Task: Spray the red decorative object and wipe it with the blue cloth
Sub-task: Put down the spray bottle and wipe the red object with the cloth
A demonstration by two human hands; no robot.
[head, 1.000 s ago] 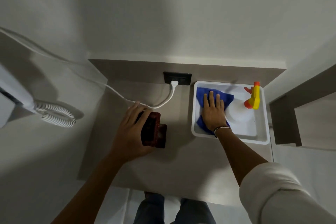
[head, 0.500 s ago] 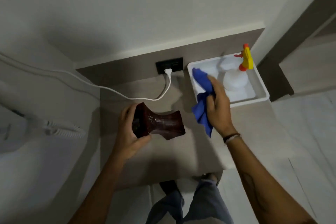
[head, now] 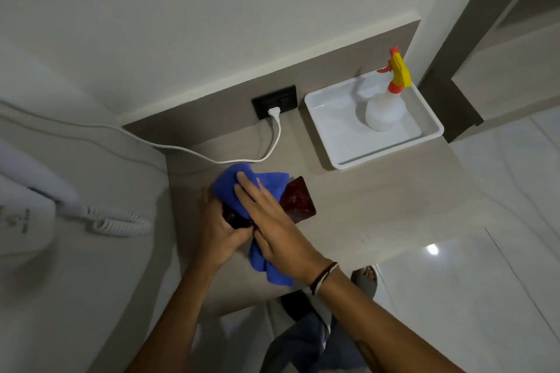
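Observation:
The dark red decorative object [head: 298, 201] is held above the beige side table [head: 378, 209], lying on its side. My left hand [head: 219, 228] grips its left end from below. The blue cloth [head: 242, 191] is draped over its middle, with a loose end hanging below my wrist. My right hand [head: 269, 219] lies flat on the cloth and presses it against the object. Only the object's right end and a bit of its left end show. The white spray bottle [head: 385, 106] with a yellow and orange trigger stands upright in the white tray [head: 342, 157] at the table's back right.
A white cable [head: 212, 156] runs from a black wall socket [head: 274, 101] across the table's back edge. A white wall phone with a coiled cord [head: 118, 221] hangs at the left. A sandalled foot [head: 365, 278] and tiled floor [head: 485, 251] lie below the table's front edge.
My right hand took the blue cloth out of the tray and brought it left onto the red object, which my left hand lifted off the table. The view has shifted left.

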